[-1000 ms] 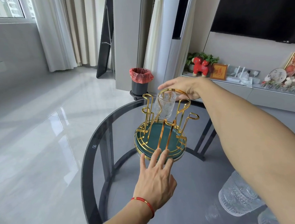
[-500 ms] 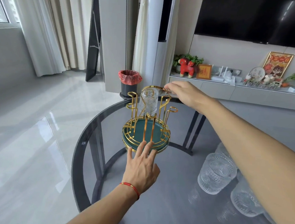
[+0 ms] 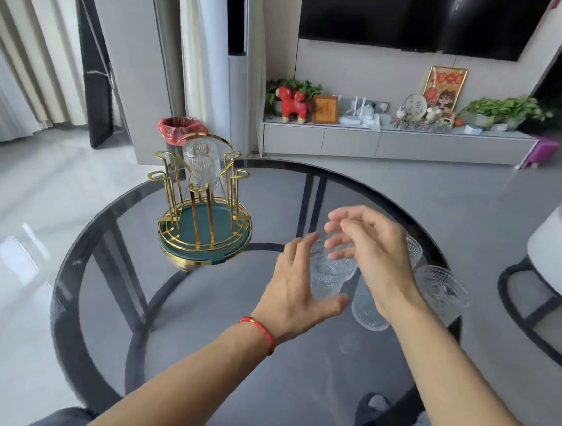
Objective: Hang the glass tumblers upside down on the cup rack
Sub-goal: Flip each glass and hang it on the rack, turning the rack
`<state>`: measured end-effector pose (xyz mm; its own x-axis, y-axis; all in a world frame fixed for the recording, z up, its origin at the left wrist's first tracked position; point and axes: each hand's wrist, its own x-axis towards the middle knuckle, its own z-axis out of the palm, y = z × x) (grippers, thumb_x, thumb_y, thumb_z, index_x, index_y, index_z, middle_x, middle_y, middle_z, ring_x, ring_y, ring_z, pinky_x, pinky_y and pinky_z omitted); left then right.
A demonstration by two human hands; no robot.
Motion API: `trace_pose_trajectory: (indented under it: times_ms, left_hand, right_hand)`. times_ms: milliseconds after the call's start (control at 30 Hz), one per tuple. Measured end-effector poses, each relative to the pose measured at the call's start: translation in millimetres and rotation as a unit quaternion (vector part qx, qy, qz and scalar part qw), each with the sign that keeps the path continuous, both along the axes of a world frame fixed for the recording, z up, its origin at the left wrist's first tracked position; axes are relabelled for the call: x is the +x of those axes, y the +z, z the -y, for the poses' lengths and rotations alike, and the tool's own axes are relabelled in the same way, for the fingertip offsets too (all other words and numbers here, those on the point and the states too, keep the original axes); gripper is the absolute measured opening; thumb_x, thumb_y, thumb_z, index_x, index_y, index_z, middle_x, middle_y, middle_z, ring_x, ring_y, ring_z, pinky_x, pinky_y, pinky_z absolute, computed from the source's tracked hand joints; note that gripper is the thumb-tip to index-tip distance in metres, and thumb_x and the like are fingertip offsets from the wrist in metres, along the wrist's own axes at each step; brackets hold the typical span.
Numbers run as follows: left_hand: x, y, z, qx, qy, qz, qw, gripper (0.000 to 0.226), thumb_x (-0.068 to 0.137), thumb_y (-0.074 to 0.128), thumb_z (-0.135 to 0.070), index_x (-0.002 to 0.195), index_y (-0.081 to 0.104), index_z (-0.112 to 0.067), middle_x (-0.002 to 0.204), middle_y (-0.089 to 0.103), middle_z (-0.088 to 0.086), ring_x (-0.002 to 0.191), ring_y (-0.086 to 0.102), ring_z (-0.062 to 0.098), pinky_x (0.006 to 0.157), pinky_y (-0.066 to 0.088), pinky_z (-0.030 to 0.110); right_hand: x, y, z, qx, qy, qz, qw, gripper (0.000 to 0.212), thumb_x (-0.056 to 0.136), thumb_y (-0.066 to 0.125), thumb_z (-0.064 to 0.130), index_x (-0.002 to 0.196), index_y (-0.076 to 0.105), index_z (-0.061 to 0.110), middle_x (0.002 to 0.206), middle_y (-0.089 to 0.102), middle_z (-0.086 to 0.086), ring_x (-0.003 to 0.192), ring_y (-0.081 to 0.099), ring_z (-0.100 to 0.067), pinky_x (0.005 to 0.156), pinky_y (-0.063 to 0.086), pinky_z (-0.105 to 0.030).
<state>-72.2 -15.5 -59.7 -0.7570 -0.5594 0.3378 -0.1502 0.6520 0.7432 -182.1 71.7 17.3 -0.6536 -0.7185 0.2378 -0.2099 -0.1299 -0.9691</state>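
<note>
A gold wire cup rack (image 3: 206, 207) on a round green base stands at the far left of the glass table. One clear ribbed tumbler (image 3: 202, 164) hangs upside down on a far peg. Several more tumblers stand upright at the table's right. My left hand (image 3: 295, 289) and my right hand (image 3: 374, 253) are open on either side of the nearest tumbler (image 3: 330, 275), fingers spread, close to its sides. Whether either hand touches it I cannot tell. Another tumbler (image 3: 366, 312) stands behind my right wrist, and a third tumbler (image 3: 443, 293) sits further right.
The round smoked-glass table (image 3: 197, 324) has a dark rim and dark legs beneath. A white round seat (image 3: 559, 245) stands to the right. A bin with a red bag (image 3: 180, 129) is behind the rack. A low TV cabinet (image 3: 396, 144) runs along the far wall.
Both hands have left the rack and moved right to the standing tumblers. The view has swung right. The hung tumbler stays on its peg.
</note>
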Motion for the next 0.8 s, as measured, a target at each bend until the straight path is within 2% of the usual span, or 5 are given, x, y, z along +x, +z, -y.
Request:
trace_pose_trajectory:
  times_ms: [233, 367, 500, 667, 800]
  left_hand:
    - [-22.7, 0.6, 11.6, -0.011, 0.088, 0.042, 0.995, 0.093, 0.073, 0.082, -0.047, 0.149, 0.035, -0.021, 0.132, 0.065, 0.007, 0.118, 0.062, 0.026, 0.095, 0.052, 0.035]
    - [10.4, 17.3, 40.8, 0.07, 0.115, -0.022, 0.991, 0.088, 0.063, 0.079, -0.065, 0.139, 0.049, -0.031, 0.111, 0.071, -0.004, 0.103, 0.067, 0.009, 0.083, 0.049, 0.013]
    - [43.0, 30.3, 66.3, 0.209, 0.106, -0.123, 0.964, 0.08, 0.063, 0.082, -0.066, 0.133, 0.056, -0.037, 0.115, 0.07, 0.002, 0.108, 0.07, 0.019, 0.086, 0.061, 0.042]
    - [56.7, 24.1, 74.6, 0.315, 0.086, -0.161, 0.931, 0.079, 0.064, 0.085, -0.053, 0.135, 0.057, -0.035, 0.127, 0.067, 0.009, 0.112, 0.071, 0.023, 0.079, 0.064, 0.04]
    - [65.2, 17.4, 82.5, 0.237, 0.092, -0.122, 0.96, 0.082, 0.067, 0.078, -0.064, 0.139, 0.051, -0.035, 0.123, 0.065, -0.005, 0.114, 0.067, 0.012, 0.089, 0.061, 0.035]
  right_hand:
    - [-12.2, -16.1, -5.9, 0.033, -0.018, 0.019, 0.999, 0.021, 0.097, 0.055, 0.002, 0.097, 0.074, 0.007, 0.091, 0.076, -0.013, 0.066, 0.067, -0.017, 0.059, 0.061, -0.033]
    - [-7.6, -21.9, -6.6, 0.058, -0.034, -0.001, 0.998, 0.018, 0.094, 0.059, 0.01, 0.095, 0.076, 0.017, 0.094, 0.078, -0.007, 0.074, 0.074, -0.011, 0.07, 0.062, -0.031]
    - [12.6, -39.9, 7.4, 0.171, 0.009, -0.035, 0.985, 0.027, 0.098, 0.057, 0.037, 0.121, 0.068, 0.029, 0.109, 0.071, 0.019, 0.109, 0.068, -0.002, 0.085, 0.047, -0.017]
    - [38.0, -44.9, 38.5, 0.092, 0.133, 0.27, 0.949, 0.041, 0.107, 0.048, 0.042, 0.134, 0.061, 0.014, 0.135, 0.069, -0.015, 0.107, 0.072, -0.041, 0.1, 0.058, -0.051]
    - [38.8, -49.9, 49.7, 0.035, 0.134, 0.309, 0.941, 0.041, 0.107, 0.052, 0.034, 0.135, 0.061, 0.006, 0.138, 0.067, -0.022, 0.103, 0.072, -0.038, 0.092, 0.062, -0.05]
